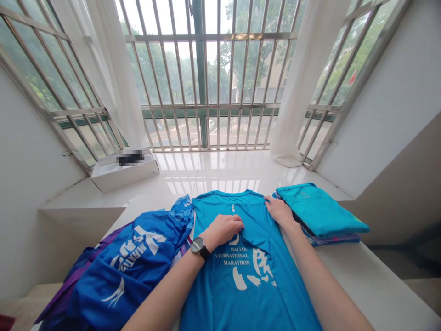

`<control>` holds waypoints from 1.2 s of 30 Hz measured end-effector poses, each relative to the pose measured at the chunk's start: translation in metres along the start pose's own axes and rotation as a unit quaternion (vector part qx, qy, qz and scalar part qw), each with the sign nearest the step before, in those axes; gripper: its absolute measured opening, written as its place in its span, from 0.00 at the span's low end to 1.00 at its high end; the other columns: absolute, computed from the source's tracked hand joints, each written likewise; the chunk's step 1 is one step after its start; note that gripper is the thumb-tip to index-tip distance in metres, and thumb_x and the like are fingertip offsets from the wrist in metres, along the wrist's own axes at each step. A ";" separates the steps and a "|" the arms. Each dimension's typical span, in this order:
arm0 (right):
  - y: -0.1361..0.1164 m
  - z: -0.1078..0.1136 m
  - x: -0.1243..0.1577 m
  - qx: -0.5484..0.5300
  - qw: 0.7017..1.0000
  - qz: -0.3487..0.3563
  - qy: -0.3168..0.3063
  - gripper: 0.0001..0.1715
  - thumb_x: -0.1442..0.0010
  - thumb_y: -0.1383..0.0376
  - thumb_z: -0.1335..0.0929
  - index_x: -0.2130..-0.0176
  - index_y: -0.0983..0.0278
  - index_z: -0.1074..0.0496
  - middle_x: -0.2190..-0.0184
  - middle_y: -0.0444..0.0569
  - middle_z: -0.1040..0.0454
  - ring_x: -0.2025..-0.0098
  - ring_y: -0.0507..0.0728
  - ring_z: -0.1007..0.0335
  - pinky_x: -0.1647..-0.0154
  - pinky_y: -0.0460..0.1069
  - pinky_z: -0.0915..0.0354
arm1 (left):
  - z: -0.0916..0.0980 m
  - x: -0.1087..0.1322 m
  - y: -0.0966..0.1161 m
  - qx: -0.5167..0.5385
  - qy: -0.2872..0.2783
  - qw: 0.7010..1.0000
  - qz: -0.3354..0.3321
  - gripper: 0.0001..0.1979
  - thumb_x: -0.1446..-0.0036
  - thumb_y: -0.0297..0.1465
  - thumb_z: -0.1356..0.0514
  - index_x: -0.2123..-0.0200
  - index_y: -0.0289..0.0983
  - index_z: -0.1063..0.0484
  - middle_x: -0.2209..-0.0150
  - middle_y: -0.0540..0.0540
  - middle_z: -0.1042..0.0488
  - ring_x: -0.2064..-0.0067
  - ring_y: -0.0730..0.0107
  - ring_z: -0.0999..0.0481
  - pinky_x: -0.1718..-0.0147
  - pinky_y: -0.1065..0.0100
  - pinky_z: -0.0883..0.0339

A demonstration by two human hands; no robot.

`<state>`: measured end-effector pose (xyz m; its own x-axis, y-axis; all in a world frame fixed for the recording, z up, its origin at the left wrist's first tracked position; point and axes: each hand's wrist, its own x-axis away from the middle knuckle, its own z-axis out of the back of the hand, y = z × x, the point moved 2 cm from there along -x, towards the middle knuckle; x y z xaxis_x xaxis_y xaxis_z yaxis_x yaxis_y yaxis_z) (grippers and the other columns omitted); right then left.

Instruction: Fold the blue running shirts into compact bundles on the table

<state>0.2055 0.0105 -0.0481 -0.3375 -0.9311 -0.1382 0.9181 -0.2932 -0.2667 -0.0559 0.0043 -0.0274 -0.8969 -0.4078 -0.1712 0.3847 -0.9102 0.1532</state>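
Note:
A teal-blue T-shirt with white lettering lies spread before me, its neckline towards the window and its sides folded inwards in part. My left hand, with a watch on the wrist, is closed on the cloth at the upper middle, where creases run out from the fingers. At the shirt's upper right edge, my right hand pinches the fabric by the shoulder. The tips of the left fingers are partly hidden by the hand.
A loose heap of dark blue and purple shirts lies at left. To the right sits a stack of folded clothes topped by a turquoise shirt. A white box with a blurred dark item stands on the sill below the barred window.

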 end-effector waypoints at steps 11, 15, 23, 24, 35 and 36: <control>0.000 0.002 -0.003 0.034 0.998 -0.033 0.037 0.19 0.32 0.60 0.40 0.53 0.59 0.23 0.59 0.57 0.19 0.58 0.63 0.23 0.63 0.50 0.36 | 0.004 -0.001 0.000 -0.014 -0.021 0.999 0.041 0.08 0.33 0.30 0.48 0.58 0.40 0.30 0.58 0.45 0.25 0.60 0.66 0.24 0.65 0.69 0.33; -0.001 0.001 -0.004 0.023 0.999 -0.027 0.041 0.18 0.33 0.61 0.39 0.52 0.61 0.24 0.62 0.56 0.20 0.60 0.63 0.23 0.65 0.50 0.37 | 0.005 -0.002 -0.001 0.003 -0.031 0.999 0.043 0.07 0.37 0.28 0.45 0.59 0.40 0.29 0.56 0.45 0.25 0.58 0.64 0.24 0.62 0.68 0.31; -0.015 -0.017 -0.003 -0.012 0.995 0.091 0.034 0.16 0.34 0.59 0.36 0.51 0.60 0.25 0.55 0.50 0.23 0.51 0.58 0.30 0.50 0.48 0.39 | -0.014 -0.003 0.009 0.012 0.039 0.996 0.078 0.24 0.31 0.44 0.51 0.37 0.40 0.37 0.34 0.39 0.39 0.33 0.50 0.43 0.37 0.50 0.46; -0.016 -0.020 -0.002 -0.011 0.995 0.096 0.040 0.16 0.35 0.59 0.35 0.51 0.61 0.25 0.53 0.52 0.24 0.49 0.60 0.32 0.47 0.50 0.40 | -0.019 -0.002 0.008 0.014 0.025 0.996 0.083 0.27 0.31 0.46 0.51 0.35 0.41 0.40 0.32 0.38 0.43 0.31 0.47 0.48 0.35 0.47 0.50; -0.020 0.008 0.044 -0.114 0.972 0.118 0.166 0.23 0.34 0.56 0.38 0.47 0.66 0.29 0.42 0.63 0.32 0.39 0.69 0.40 0.38 0.63 0.43 | -0.030 -0.001 -0.006 0.057 -0.044 0.993 0.095 0.47 0.45 0.64 0.49 0.30 0.43 0.47 0.28 0.39 0.54 0.28 0.47 0.58 0.32 0.47 0.66; -0.018 0.017 0.060 -0.131 0.967 0.118 0.182 0.24 0.34 0.55 0.39 0.47 0.66 0.29 0.43 0.62 0.31 0.39 0.68 0.40 0.38 0.63 0.42 | -0.030 -0.002 -0.006 0.061 -0.048 0.993 0.095 0.47 0.45 0.64 0.49 0.30 0.42 0.46 0.28 0.39 0.54 0.28 0.47 0.58 0.32 0.47 0.67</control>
<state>0.1725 -0.0434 -0.0358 -0.2184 -0.8140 -0.5383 0.9107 0.0282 -0.4121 -0.0506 0.0087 -0.0569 -0.8299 -0.5568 -0.0363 0.5242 -0.8003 0.2910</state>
